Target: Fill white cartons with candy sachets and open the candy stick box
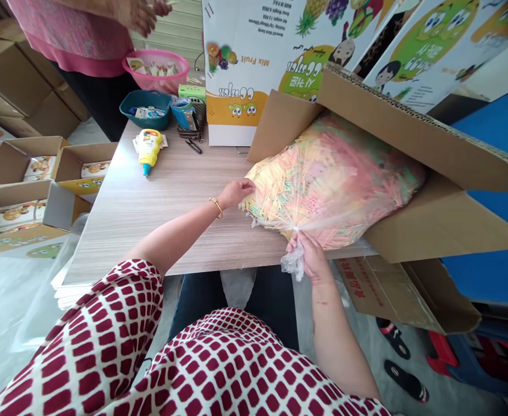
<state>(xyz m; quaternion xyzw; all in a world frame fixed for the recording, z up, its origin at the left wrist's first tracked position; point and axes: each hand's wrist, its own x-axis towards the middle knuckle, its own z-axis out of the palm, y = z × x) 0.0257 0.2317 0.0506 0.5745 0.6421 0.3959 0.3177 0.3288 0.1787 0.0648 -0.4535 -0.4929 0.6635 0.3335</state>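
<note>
A plastic bag of straws (332,179) lies in an open cardboard carton (414,124) at the right end of the table (171,231). Left of it, a squeeze bottle (150,151) stands on the table, with what look like scissors (192,145) to its right and a basket (145,108) behind it. Further cartons (20,196) stand off the table's left edge.

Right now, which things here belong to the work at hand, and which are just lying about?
At work: left hand, resting on the clear plastic bag of pastel sticks; right hand, gripping its gathered neck; cardboard carton.

Lying about: yellow squeeze bottle, scissors, teal basket, pink basket.
</note>
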